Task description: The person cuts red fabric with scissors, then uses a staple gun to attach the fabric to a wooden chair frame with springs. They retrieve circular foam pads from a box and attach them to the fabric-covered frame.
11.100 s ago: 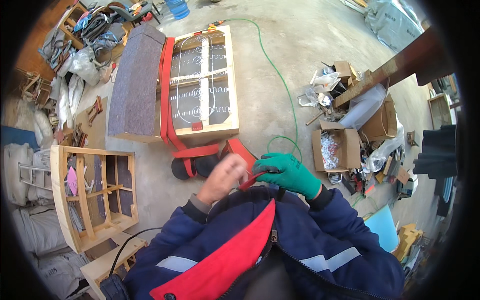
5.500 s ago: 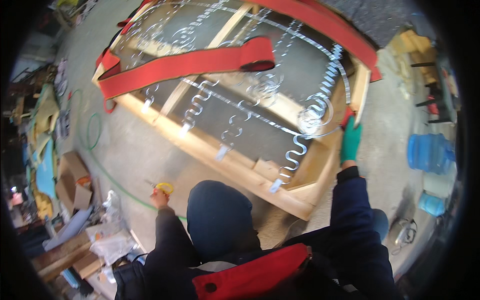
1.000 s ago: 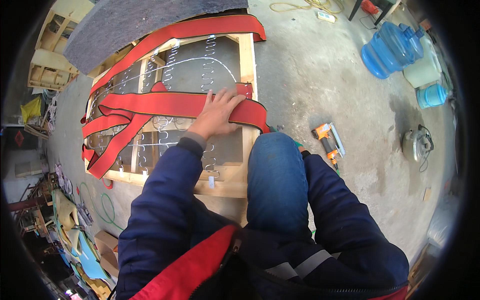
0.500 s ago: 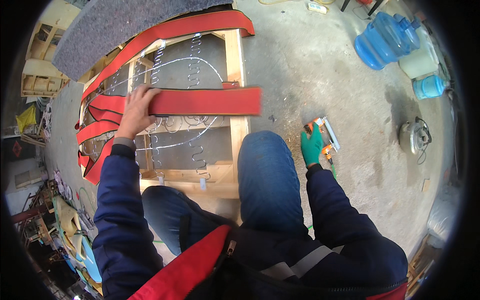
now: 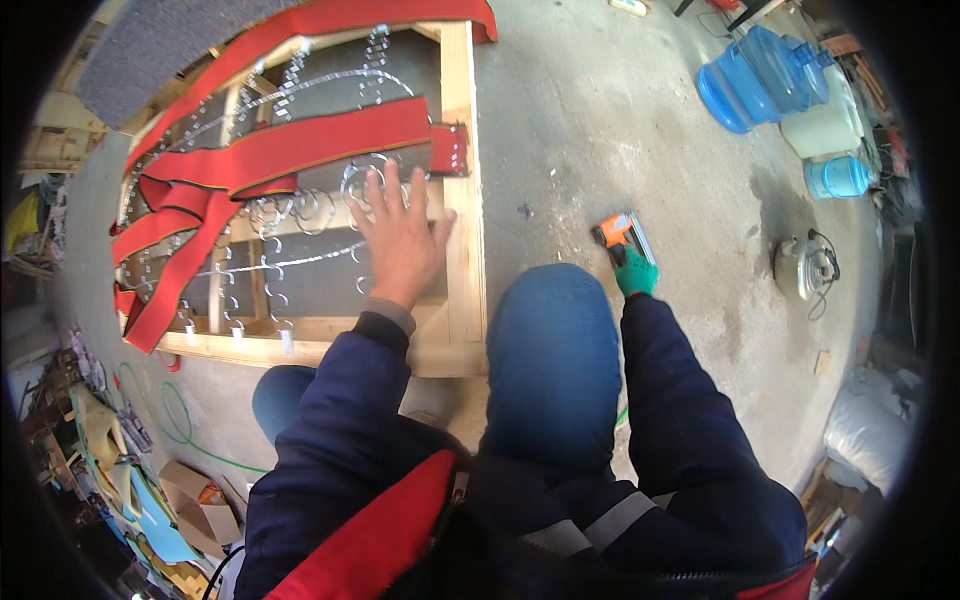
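Observation:
My bare left hand (image 5: 402,235) is open, its fingers spread over the right end of a wooden frame (image 5: 462,235), beside a coiled metal spring (image 5: 366,178). A red elastic webbing strap (image 5: 340,135) with dark edges lies folded across the springs, just beyond my fingertips. At the frame's right rail, a short red webbing end (image 5: 449,150) shows several staples. My right hand (image 5: 636,272), in a green glove, is closed around the handle of an orange staple gun (image 5: 622,234) low over the concrete floor, right of my knee.
Another red strap (image 5: 330,14) runs along the frame's far side, near a grey felt-like sheet (image 5: 165,50). Blue water bottles (image 5: 755,80) stand at the far right, with a metal kettle (image 5: 803,268) nearer. A green hose (image 5: 190,440) and a cardboard box (image 5: 200,510) lie at left.
My left hand has let go of the strap and moved right and nearer. The strap's loose end has shifted left. My right hand has closed around the staple gun, which has turned.

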### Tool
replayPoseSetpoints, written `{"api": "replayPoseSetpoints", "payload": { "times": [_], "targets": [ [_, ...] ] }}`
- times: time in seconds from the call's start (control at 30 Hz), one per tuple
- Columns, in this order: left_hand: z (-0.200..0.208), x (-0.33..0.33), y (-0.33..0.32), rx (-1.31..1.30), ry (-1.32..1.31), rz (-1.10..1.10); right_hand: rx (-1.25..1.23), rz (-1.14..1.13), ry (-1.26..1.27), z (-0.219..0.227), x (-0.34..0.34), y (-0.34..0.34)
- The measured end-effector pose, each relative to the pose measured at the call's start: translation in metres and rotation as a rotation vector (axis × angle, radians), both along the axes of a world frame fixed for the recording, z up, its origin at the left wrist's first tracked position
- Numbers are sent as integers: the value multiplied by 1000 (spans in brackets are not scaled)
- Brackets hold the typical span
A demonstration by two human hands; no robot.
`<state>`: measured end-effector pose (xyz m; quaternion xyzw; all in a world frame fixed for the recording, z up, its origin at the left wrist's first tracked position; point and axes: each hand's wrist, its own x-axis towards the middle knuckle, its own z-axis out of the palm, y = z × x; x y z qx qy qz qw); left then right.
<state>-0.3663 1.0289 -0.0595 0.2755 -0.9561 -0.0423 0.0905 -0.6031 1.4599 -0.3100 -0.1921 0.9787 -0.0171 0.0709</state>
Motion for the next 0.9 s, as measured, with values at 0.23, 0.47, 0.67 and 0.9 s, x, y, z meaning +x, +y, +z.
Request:
{"api": "replayPoseSetpoints", "payload": {
  "times": [0.23,0.47,0.67,0.9],
  "targets": [
    [-8,2,1,16,54,35,267,110,-113,100,-44,22],
    [11,4,-9,138,124,59,418,347,212,236,-87,28],
    [-7,-7,-4,130,258,127,245,470,438,199,-172,-22],
    [3,-24,-8,126,266,224,168,545,248,116,-231,-125]
  ]
}}
